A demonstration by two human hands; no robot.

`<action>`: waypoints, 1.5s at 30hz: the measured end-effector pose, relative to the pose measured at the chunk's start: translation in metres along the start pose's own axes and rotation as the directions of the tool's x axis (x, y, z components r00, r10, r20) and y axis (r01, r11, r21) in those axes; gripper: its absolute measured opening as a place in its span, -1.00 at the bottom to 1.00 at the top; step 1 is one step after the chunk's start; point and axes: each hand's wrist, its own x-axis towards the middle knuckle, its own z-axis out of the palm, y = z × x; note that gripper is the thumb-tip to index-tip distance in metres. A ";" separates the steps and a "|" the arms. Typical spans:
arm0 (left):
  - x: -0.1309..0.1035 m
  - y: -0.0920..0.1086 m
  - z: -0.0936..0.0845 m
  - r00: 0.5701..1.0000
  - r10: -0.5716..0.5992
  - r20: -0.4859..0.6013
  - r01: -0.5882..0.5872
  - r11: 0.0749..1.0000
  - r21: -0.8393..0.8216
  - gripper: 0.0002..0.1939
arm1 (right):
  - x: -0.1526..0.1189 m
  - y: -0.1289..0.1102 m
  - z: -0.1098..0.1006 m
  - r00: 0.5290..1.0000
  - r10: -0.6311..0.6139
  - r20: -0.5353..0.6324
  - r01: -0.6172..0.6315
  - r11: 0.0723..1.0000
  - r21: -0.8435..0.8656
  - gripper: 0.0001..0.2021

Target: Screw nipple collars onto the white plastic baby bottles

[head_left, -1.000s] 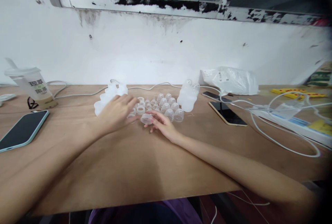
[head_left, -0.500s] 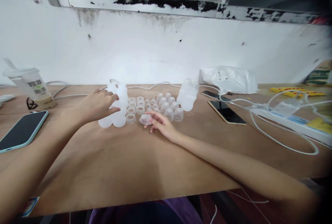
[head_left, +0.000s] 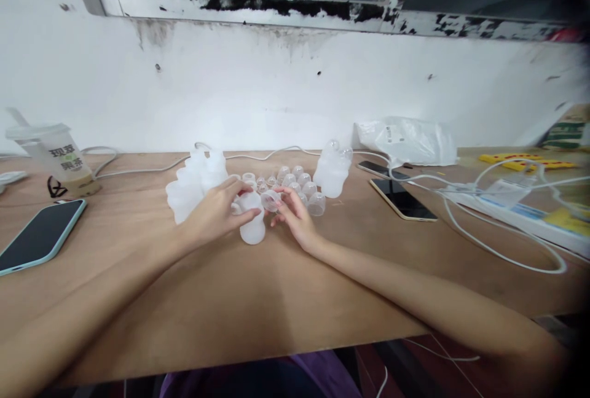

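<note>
My left hand (head_left: 228,207) grips a small frosted white bottle (head_left: 252,226) upright, its open mouth facing me. Between the fingers of my right hand (head_left: 295,217) is a clear ring cap (head_left: 271,201), tilted close beside the bottle's mouth. Left of my left hand stand several more frosted bottles (head_left: 187,186). Behind the hands are clear rings (head_left: 249,178), partly hidden, and small nipple-shaped pieces (head_left: 262,183). Clear dome covers (head_left: 317,202) stand in rows to the right of these. Farther right are assembled bottles with domed tops (head_left: 332,171).
A drink cup (head_left: 64,158) and a phone (head_left: 43,232) lie to the left. On the right are another phone (head_left: 403,199), a white plastic bag (head_left: 410,143), a power strip (head_left: 516,214) and looping white cables (head_left: 502,255). A white wall (head_left: 276,91) rises behind the table.
My left hand has taken a bottle from the group on the left and brought it right, in front of the rings. My right hand has raised the ring cap slightly towards it.
</note>
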 end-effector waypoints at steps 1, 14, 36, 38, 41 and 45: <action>-0.002 -0.001 0.011 0.998 -0.035 -0.051 0.031 0.997 -0.071 -0.65 | 0.000 0.000 0.000 1.000 -0.008 0.000 0.008 1.000 0.001 -0.76; -0.025 -0.013 0.057 0.976 -0.213 -0.048 0.187 0.931 -0.314 -0.57 | -0.001 -0.003 -0.001 0.998 -0.058 -0.027 0.056 0.995 -0.083 -0.76; -0.026 -0.022 0.047 0.991 -0.130 -0.029 0.117 0.957 -0.264 -0.51 | 0.017 -0.011 -0.037 0.934 -0.148 0.326 0.220 0.956 -0.193 -0.64; -0.025 -0.023 0.047 0.986 -0.164 0.002 0.156 0.936 -0.316 -0.51 | 0.019 -0.013 -0.040 0.918 -0.153 0.365 0.246 0.943 -0.223 -0.64; -0.023 -0.025 0.044 0.976 -0.211 0.059 0.217 0.894 -0.393 -0.53 | 0.020 -0.019 -0.044 0.896 -0.157 0.416 0.301 0.903 -0.307 -0.63; -0.020 -0.026 0.039 0.963 -0.207 0.172 0.264 0.856 -0.445 -0.58 | 0.020 -0.028 -0.045 0.832 -0.258 0.491 0.476 0.785 -0.396 -0.65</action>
